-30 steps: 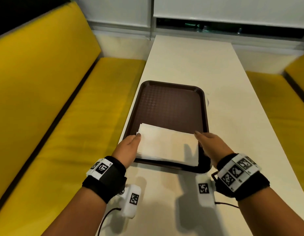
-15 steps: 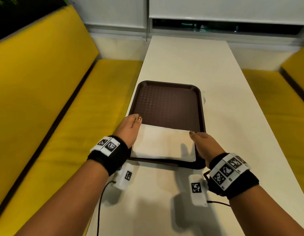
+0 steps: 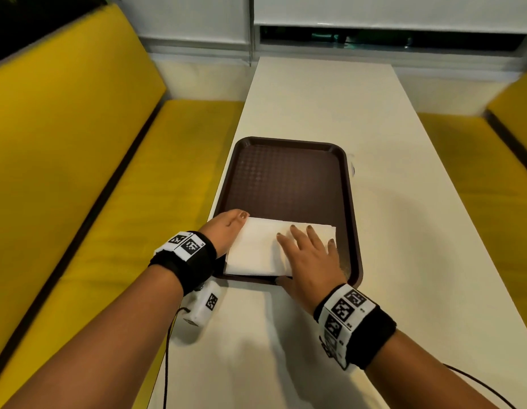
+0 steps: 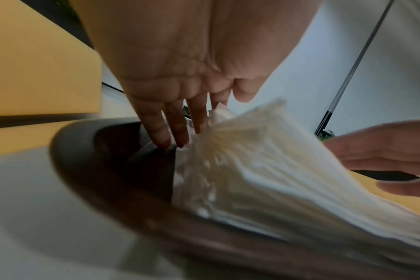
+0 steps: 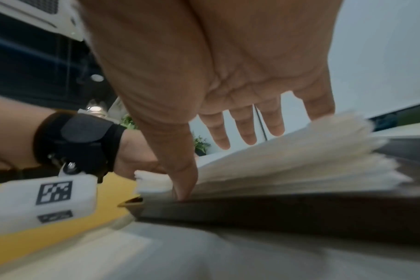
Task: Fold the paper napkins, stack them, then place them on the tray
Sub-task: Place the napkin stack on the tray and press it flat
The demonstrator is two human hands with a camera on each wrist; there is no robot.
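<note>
Low centre of the head view: the stack of folded white napkins lies in the near end of the brown tray, which sits on the white counter. The right hand lies flat on the stack's right part, fingers straight and spread, thumb down at the tray's near rim. The left hand stands at the stack's left edge; in the left wrist view its straight fingers reach down beside the fanned sheets onto the tray floor, gripping nothing. In the right wrist view the stack's edges fan apart at the right of the frame. Writing? None readable: the black wristbands carry only black-and-white square code markers, and so do the white camera blocks under the wrists. Yellow bench seats fill the left and right edges of the frame.
</note>
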